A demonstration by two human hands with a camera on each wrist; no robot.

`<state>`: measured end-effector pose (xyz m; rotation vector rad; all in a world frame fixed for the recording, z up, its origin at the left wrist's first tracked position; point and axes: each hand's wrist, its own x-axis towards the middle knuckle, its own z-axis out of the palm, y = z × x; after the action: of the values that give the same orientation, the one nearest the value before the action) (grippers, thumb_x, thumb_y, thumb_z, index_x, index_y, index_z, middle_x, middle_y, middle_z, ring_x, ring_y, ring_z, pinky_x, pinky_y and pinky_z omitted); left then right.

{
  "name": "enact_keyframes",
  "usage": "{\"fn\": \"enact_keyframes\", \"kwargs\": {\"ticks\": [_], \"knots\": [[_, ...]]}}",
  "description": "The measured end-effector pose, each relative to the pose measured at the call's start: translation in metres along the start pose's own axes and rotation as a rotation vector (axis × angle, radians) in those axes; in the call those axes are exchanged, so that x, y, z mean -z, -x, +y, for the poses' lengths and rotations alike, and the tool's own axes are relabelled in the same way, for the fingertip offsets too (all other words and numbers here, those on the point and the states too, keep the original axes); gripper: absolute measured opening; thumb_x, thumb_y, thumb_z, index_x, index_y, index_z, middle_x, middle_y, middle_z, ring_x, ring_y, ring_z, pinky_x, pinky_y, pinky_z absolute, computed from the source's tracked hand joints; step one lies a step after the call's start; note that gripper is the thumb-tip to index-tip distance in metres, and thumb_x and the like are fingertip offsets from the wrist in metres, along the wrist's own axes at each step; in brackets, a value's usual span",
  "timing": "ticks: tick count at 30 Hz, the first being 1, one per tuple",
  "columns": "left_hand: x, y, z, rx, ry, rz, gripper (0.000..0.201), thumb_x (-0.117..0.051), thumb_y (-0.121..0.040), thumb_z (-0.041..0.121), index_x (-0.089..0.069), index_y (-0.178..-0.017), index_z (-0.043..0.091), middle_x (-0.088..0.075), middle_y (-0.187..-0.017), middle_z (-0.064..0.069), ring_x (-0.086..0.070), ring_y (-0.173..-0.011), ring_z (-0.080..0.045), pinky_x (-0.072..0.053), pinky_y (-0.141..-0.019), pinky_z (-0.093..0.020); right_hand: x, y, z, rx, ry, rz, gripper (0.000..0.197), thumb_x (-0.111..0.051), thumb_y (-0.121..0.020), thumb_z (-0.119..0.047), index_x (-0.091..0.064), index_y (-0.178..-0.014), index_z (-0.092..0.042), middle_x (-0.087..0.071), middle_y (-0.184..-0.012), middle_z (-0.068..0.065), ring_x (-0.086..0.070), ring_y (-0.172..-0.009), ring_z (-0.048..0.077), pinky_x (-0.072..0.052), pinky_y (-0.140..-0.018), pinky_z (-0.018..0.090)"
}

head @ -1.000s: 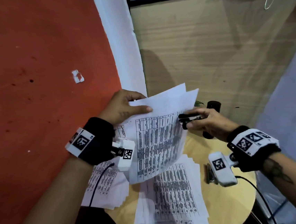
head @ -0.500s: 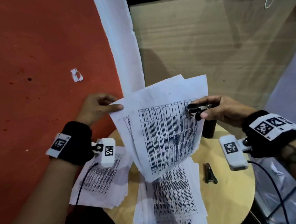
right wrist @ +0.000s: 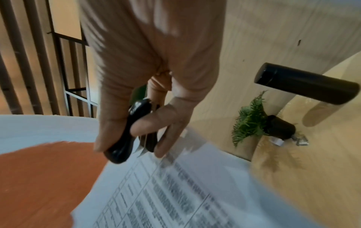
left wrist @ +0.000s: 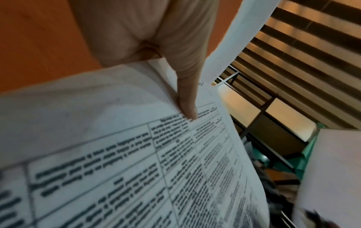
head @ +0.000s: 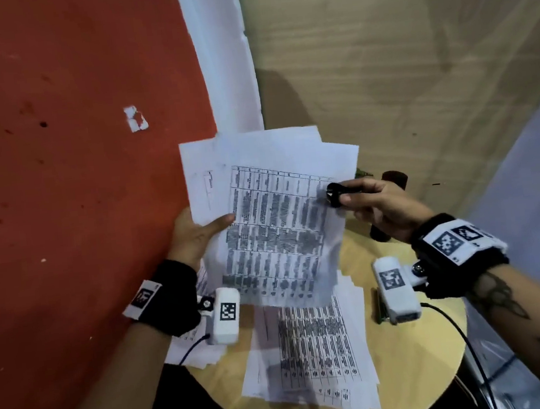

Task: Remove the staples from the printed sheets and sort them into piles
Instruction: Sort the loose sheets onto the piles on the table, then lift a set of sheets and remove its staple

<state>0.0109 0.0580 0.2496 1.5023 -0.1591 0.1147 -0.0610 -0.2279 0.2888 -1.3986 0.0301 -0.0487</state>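
I hold a set of printed sheets [head: 274, 223] up above the round wooden table [head: 420, 371]. My left hand [head: 195, 234] grips their left edge, thumb [left wrist: 187, 98] pressed on the front page [left wrist: 136, 162]. My right hand [head: 374, 204] grips a black staple remover [head: 335, 193] against the sheets' right edge; in the right wrist view the staple remover [right wrist: 126, 134] sits between thumb and fingers, its metal claws touching the paper [right wrist: 175, 192]. One pile of sheets [head: 313, 358] lies on the table in front of me. Another pile [head: 193, 350] lies at the table's left edge, partly hidden by my left wrist.
A black cylindrical bottle [head: 391, 179] stands behind my right hand, with a small potted plant [right wrist: 259, 123] beside it. A small dark object [head: 379, 306] lies on the table under my right wrist camera. An orange wall [head: 63, 191] is at left, a wood panel [head: 398, 76] behind.
The sheets have swung upright and toward me. My left hand moved from their top left corner down to the left edge. My right hand stayed at the right edge with the staple remover.
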Motion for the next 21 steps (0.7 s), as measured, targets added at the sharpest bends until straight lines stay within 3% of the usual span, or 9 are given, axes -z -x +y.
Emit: {"fn": "enact_keyframes", "kwargs": {"ticks": [3,6,9,12,13,15,17,19,21], "knots": [[0.032,-0.018,-0.013,-0.024,-0.141,0.078,0.041,-0.067,-0.078,-0.006,-0.057,-0.118,-0.003,-0.059,-0.117,-0.014,-0.064,-0.069,0.009,-0.048,-0.065,-0.004,0.008,-0.005,0.033,-0.083,-0.008,0.105,0.039,-0.081,-0.054,-0.011,-0.060,-0.086,-0.015,-0.071,-0.068,-0.008,-0.065,-0.062,0.000,-0.044,-0.046,0.011],[0.070,-0.036,-0.037,0.077,-0.281,0.141,0.042,-0.062,-0.085,-0.003,-0.050,-0.125,-0.012,-0.055,-0.126,-0.025,-0.056,-0.097,-0.014,-0.046,-0.062,-0.003,0.015,-0.004,0.089,-0.225,0.020,0.170,0.017,-0.064,-0.082,-0.005,-0.058,-0.096,-0.012,-0.068,-0.079,0.000,-0.064,-0.066,0.001,-0.044,-0.048,0.010],[0.103,-0.049,-0.071,0.210,-0.412,0.153,0.039,-0.064,-0.086,0.006,-0.054,-0.119,-0.014,-0.058,-0.122,-0.027,-0.057,-0.091,-0.013,-0.045,-0.074,-0.022,0.012,0.007,0.152,-0.382,0.026,0.221,0.008,-0.060,-0.087,-0.008,-0.058,-0.094,-0.005,-0.064,-0.085,0.009,-0.064,-0.073,0.010,-0.050,-0.053,0.014],[0.118,-0.055,-0.106,0.244,-0.402,0.215,0.037,-0.065,-0.086,0.006,-0.056,-0.111,-0.018,-0.070,-0.086,-0.017,-0.053,-0.046,0.011,-0.044,-0.055,-0.012,0.004,0.017,0.205,-0.485,-0.032,0.262,0.017,-0.059,-0.088,-0.006,-0.054,-0.103,-0.002,-0.061,-0.088,0.009,-0.061,-0.080,0.017,-0.050,-0.061,0.023],[0.120,-0.056,-0.117,0.257,-0.418,0.233,0.037,-0.065,-0.086,0.007,-0.056,-0.111,-0.019,-0.069,-0.075,-0.014,-0.053,-0.046,0.011,-0.044,-0.054,-0.011,0.001,0.018,0.218,-0.508,-0.038,0.269,0.018,-0.060,-0.088,-0.006,-0.053,-0.105,-0.003,-0.061,-0.090,0.009,-0.061,-0.081,0.017,-0.049,-0.063,0.026],[0.123,-0.057,-0.134,0.279,-0.423,0.212,0.038,-0.068,-0.086,0.015,-0.060,-0.112,-0.011,-0.068,-0.090,-0.022,-0.067,-0.079,-0.009,-0.050,-0.077,-0.021,-0.006,0.017,0.231,-0.531,-0.052,0.251,0.011,-0.059,-0.088,-0.005,-0.054,-0.097,-0.006,-0.062,-0.090,0.008,-0.061,-0.082,0.017,-0.046,-0.065,0.027],[0.129,-0.062,-0.150,0.296,-0.403,0.154,0.039,-0.072,-0.080,0.030,-0.065,-0.107,0.002,-0.064,-0.111,-0.020,-0.061,-0.107,-0.027,-0.043,-0.100,-0.044,-0.013,0.012,0.237,-0.535,-0.059,0.218,0.009,-0.059,-0.088,-0.004,-0.053,-0.091,-0.010,-0.062,-0.090,0.006,-0.061,-0.082,0.017,-0.046,-0.065,0.027],[0.138,-0.069,-0.169,0.347,-0.529,0.101,0.040,-0.067,-0.085,0.033,-0.066,-0.104,-0.002,-0.064,-0.112,-0.025,-0.059,-0.106,-0.034,-0.042,-0.099,-0.050,-0.015,0.004,0.242,-0.531,-0.032,0.199,0.009,-0.059,-0.088,-0.005,-0.053,-0.089,-0.012,-0.061,-0.090,0.005,-0.061,-0.083,0.016,-0.045,-0.066,0.026],[0.140,-0.074,-0.182,0.434,-0.674,0.094,0.039,-0.057,-0.093,0.026,-0.061,-0.110,-0.009,-0.062,-0.113,-0.028,-0.059,-0.105,-0.039,-0.043,-0.093,-0.044,-0.013,-0.001,0.249,-0.541,0.021,0.196,0.010,-0.059,-0.089,-0.007,-0.053,-0.086,-0.014,-0.060,-0.088,0.003,-0.058,-0.083,0.015,-0.043,-0.067,0.027]]}}
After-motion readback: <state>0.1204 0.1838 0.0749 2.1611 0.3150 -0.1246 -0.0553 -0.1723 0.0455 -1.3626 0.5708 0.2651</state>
